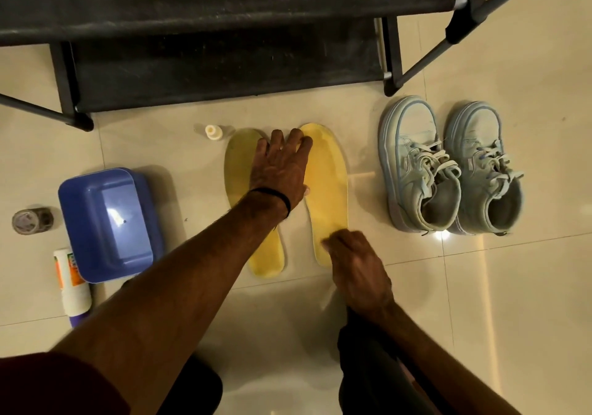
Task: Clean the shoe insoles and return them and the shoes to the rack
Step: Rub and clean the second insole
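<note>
Two yellow insoles lie side by side on the tiled floor, the left insole (235,171) and the right insole (330,184). My left hand (278,165) rests flat with fingers spread across the toe ends of both. My right hand (355,264) is at the heel of the right insole, fingers curled and blurred; whether it holds anything cannot be seen. A pair of pale blue sneakers (448,165) stands to the right of the insoles. The black shoe rack (224,72) stands behind them.
A blue plastic basin (109,222) sits upside down at the left. Beside it lie a white bottle (72,283) on its side and a small round jar (32,221). A small white cap (213,132) stands near the left insole's toe.
</note>
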